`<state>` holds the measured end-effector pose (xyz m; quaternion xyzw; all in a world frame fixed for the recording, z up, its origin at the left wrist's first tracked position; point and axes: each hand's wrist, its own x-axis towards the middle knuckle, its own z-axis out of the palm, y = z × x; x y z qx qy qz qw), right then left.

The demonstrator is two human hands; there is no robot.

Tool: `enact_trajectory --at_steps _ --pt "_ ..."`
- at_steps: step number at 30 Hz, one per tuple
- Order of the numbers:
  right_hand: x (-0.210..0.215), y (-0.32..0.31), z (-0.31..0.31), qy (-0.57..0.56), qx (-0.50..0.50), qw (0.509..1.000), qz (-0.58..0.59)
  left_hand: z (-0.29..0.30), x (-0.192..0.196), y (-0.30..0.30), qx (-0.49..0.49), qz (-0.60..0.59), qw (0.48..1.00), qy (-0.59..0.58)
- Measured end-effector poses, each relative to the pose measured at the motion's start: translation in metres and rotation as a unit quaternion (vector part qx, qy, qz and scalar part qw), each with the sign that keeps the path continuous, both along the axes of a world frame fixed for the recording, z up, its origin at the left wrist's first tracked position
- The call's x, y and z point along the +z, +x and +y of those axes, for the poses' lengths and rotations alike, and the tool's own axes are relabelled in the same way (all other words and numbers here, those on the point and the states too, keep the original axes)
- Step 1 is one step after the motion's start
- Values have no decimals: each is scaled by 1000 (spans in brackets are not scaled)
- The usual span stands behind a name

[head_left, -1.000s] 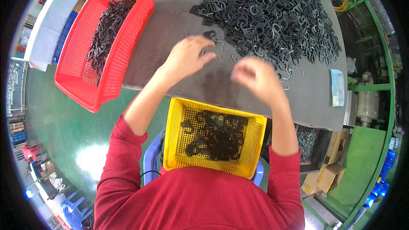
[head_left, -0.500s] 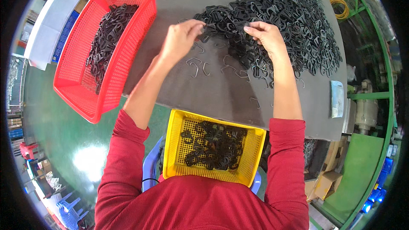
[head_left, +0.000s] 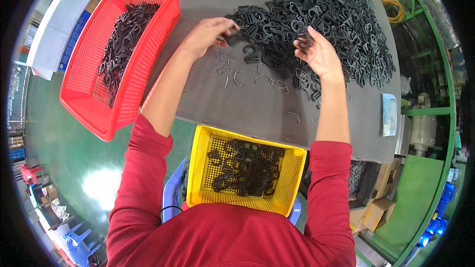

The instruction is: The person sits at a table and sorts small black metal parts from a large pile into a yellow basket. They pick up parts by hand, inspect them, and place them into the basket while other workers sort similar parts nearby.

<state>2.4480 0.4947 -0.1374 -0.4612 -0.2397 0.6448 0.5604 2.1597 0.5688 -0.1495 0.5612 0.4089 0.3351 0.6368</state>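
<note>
I see the left hand (head_left: 204, 37) pinching a blurred black piece (head_left: 230, 35), the right hand (head_left: 320, 55) a small black plastic-looking clip (head_left: 305, 39); a loose pinch could drop either.

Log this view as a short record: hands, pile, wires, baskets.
Left hand: dark piece at fingertips, blurred; grip unclear
Right hand: holding a black piece
Pile: more black pieces, on grey table
Wires: bent, lying loose near the pile
Red basket: at left, black pieces inside
Yellow basket: before the person, black pieces inside
</note>
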Motion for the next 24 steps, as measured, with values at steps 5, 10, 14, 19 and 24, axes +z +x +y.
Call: enact_trajectory --at_steps 5,10,14,19,24 --pt "2 -75 43 -10 92 818 -567 1 -4 -14 13 -155 970 -185" --pt "-11 -92 50 128 119 621 -764 -37 -1 27 -1 315 928 198" --pt "4 -55 35 70 110 934 -332 -48 -12 40 -22 399 861 314" --pt "4 -2 -8 110 55 992 15 -32 -17 45 -68 353 887 289" --pt "3 -5 5 118 173 734 -646 -25 -10 26 -32 169 967 187"
